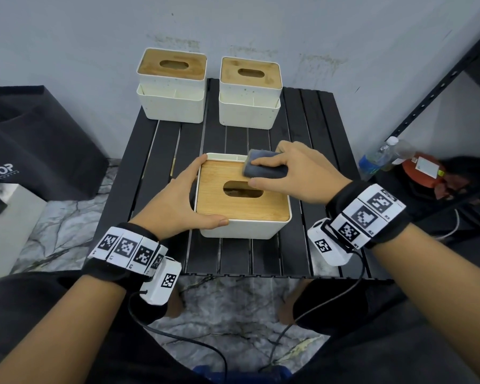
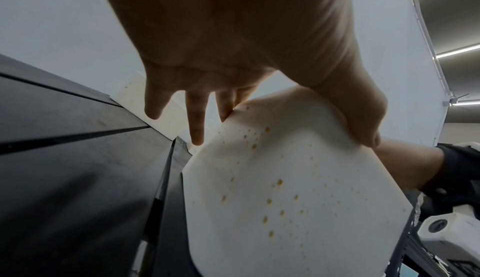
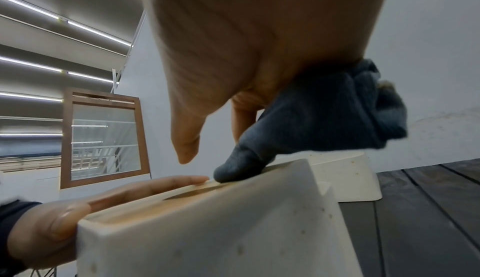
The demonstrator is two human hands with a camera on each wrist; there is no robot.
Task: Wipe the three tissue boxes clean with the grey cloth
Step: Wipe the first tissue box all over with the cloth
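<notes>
Three white tissue boxes with wooden lids stand on a black slatted table (image 1: 311, 151). Two are at the back, one on the left (image 1: 172, 106) and one on the right (image 1: 248, 112). The third box (image 1: 241, 202) sits near me in the middle. My left hand (image 1: 189, 192) grips its left side, index finger at the far corner and thumb on the near edge. My right hand (image 1: 294, 176) holds the folded grey cloth (image 1: 263, 166) and presses it on the lid's far right corner. Brown specks dot the box wall (image 2: 285, 189). In the right wrist view the cloth (image 3: 324, 117) wraps my fingers above the lid.
A black bag (image 1: 39, 139) stands left of the table. To the right are a metal shelf post (image 1: 441, 87), a water bottle (image 1: 380, 156) and a red object (image 1: 424, 173). The wall is close behind the back boxes. Cables hang from both wrists over the near table edge (image 1: 261, 275).
</notes>
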